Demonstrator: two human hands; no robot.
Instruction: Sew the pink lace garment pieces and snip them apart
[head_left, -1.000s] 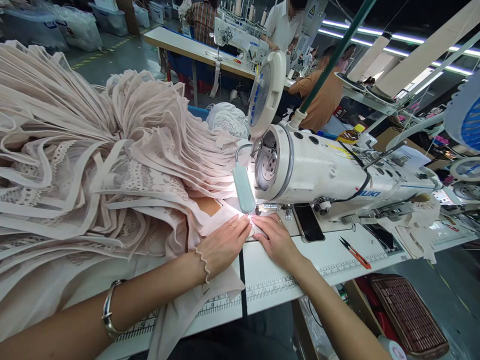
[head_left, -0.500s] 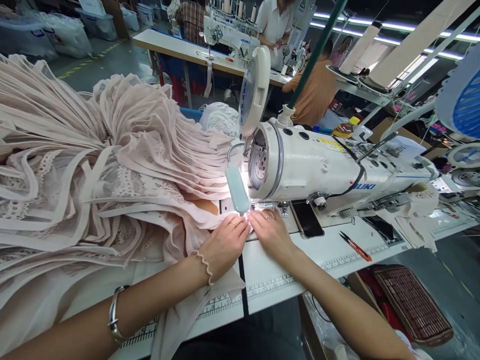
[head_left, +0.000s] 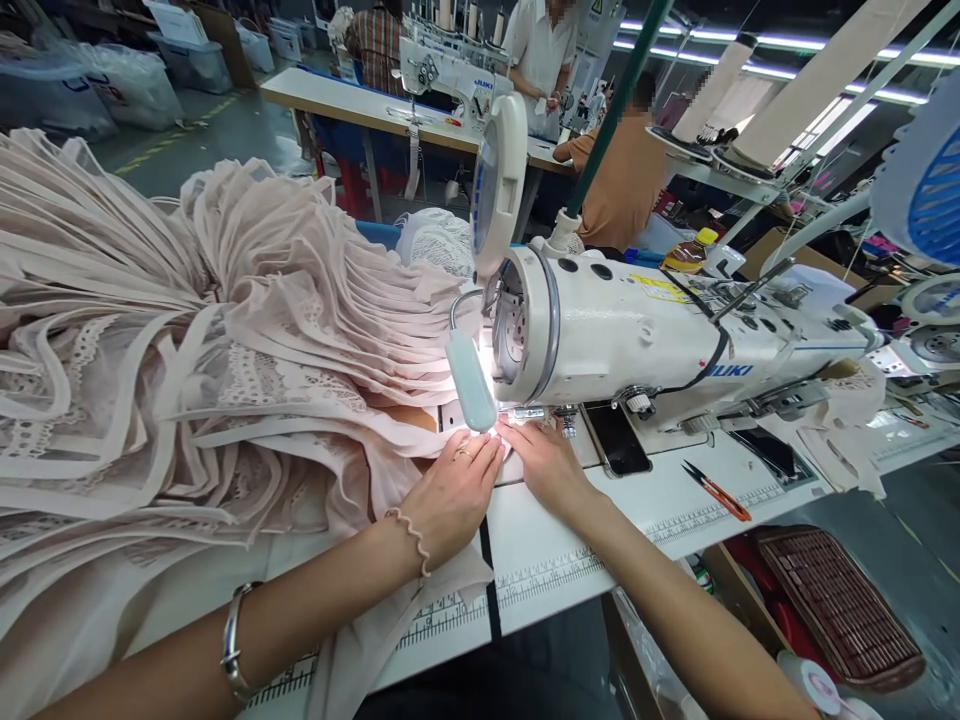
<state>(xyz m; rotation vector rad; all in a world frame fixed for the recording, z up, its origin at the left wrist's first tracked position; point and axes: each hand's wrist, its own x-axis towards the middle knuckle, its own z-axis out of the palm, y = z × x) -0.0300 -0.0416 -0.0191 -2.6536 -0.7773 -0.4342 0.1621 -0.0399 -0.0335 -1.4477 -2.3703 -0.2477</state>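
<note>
A large heap of pale pink fabric with lace (head_left: 285, 290) covers the left of the table and runs up to the white sewing machine (head_left: 600, 330). My left hand (head_left: 455, 490) lies closed on the fabric just below the pale green lamp (head_left: 471, 382), its fingers together and pressing the cloth. Close beside it, my right hand (head_left: 547, 462) has its fingertips on the fabric edge at the needle area, fingers bent and partly hidden. The lamp hides the needle.
Right of my hands lie a black phone (head_left: 619, 440) and orange-handled snips (head_left: 716, 492). A woven brown basket (head_left: 840, 600) is below the table edge at right. Across the way, people sit and stand near another machine (head_left: 450, 72). A blue fan (head_left: 926, 190) is at upper right.
The view has shifted slightly. Both hands stay at the needle area, with my left fingers a little more spread along the fabric and my right hand nearly unchanged.
</note>
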